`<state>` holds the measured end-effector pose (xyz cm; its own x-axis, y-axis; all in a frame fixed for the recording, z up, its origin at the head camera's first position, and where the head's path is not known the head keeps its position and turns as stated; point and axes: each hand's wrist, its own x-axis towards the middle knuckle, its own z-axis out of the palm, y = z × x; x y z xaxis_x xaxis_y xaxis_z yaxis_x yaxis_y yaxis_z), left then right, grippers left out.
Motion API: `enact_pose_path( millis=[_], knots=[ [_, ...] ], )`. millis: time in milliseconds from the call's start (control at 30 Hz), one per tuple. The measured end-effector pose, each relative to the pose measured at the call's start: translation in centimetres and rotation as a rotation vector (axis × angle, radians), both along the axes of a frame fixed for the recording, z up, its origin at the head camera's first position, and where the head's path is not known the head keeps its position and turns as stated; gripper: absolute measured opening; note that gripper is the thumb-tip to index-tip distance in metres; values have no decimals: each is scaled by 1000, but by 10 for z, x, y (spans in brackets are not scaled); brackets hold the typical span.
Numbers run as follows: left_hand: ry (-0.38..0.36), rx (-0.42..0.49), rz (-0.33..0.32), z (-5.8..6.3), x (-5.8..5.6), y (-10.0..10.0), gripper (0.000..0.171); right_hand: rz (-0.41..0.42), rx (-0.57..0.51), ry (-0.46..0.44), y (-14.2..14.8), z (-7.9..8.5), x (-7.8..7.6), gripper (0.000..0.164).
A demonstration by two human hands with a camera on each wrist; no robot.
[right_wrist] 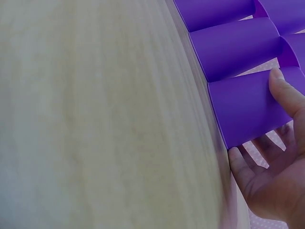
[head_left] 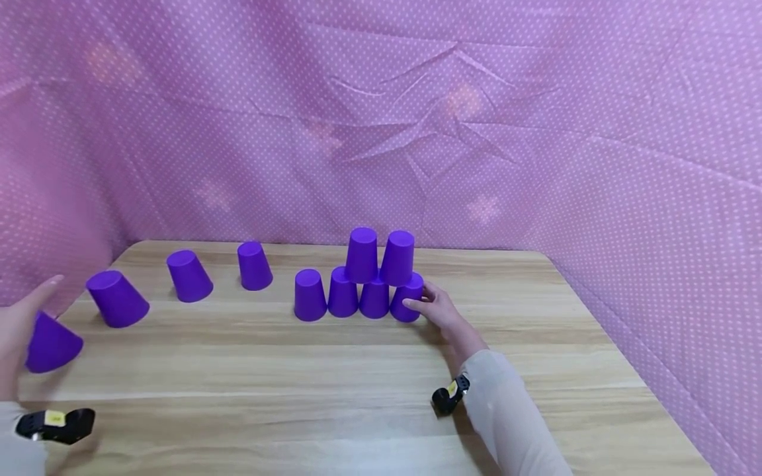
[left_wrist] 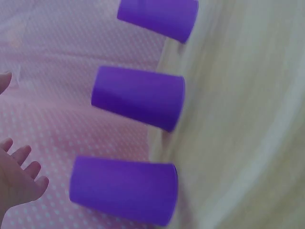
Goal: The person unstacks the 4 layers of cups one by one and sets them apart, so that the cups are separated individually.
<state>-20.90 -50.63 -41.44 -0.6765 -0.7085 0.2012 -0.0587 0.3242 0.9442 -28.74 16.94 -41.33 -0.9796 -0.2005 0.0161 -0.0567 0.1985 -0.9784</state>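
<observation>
Upside-down purple plastic cups stand on the table. My right hand [head_left: 440,307] holds the rightmost bottom cup [head_left: 405,304], thumb on its near face and fingers round its far side, as the right wrist view shows on that cup [right_wrist: 248,107]. Two upper cups, one left [head_left: 362,258] and one right [head_left: 397,259], bridge the bottom row's cups. A bottom cup [head_left: 309,297] at the row's left end has nothing on top. My left hand [head_left: 14,330] is beside the leftmost cup [head_left: 53,345], partly covering it; its fingers are spread and hold nothing in the left wrist view.
More single upside-down cups stand apart on the left: one [head_left: 118,301], another [head_left: 190,276] and a third [head_left: 254,266]. The wooden table [head_left: 268,396] ends at a pink dotted cloth [head_left: 381,132] behind and at the sides. Each wrist carries a small black camera [head_left: 449,396].
</observation>
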Motion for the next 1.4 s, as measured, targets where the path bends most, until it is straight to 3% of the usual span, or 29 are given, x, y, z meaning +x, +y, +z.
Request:
enact_pose_path(
  millis=[67, 167, 267, 333, 400, 567, 633, 700, 867, 967, 1167, 1233, 1400],
  knots=[
    [49, 2, 24, 12, 0, 17, 85, -7, 7, -5, 0, -1, 0, 60],
    [62, -2, 8, 43, 15, 63, 82, -20, 10, -7, -1, 0, 0, 61],
    [-8, -39, -44, 76, 33, 113, 78, -25, 13, -1, -1, -2, -1, 63],
    [-33, -56, -99, 88, 35, 132, 77, -31, 18, -8, -1, -4, -2, 63],
    [-27, -88, -123, 81, 24, 127, 75, -34, 13, -1, 0, -4, -3, 62],
    [18, -110, -183, 37, -22, 84, 77, -43, -10, -9, -2, 1, -1, 59],
    [29, -108, -220, 33, -30, 86, 76, -48, -11, -29, -3, 2, -1, 58],
    [53, -99, -255, 35, -31, 100, 73, -50, -8, -41, -3, 2, -1, 58],
    [95, -60, -317, 66, -14, 162, 66, -58, 4, -50, -4, 3, 0, 60],
    [110, -68, -358, 80, -10, 190, 63, -63, 8, -50, -4, 3, -1, 60],
    [113, -67, -425, 90, -12, 227, 65, -45, -5, -30, -3, 4, 0, 57],
    [115, -64, -448, 97, -11, 240, 66, -37, 2, -20, -5, 11, 6, 55],
    [143, -64, -495, 102, -19, 263, 66, -47, 7, -22, -6, 9, 4, 57]
  ],
)
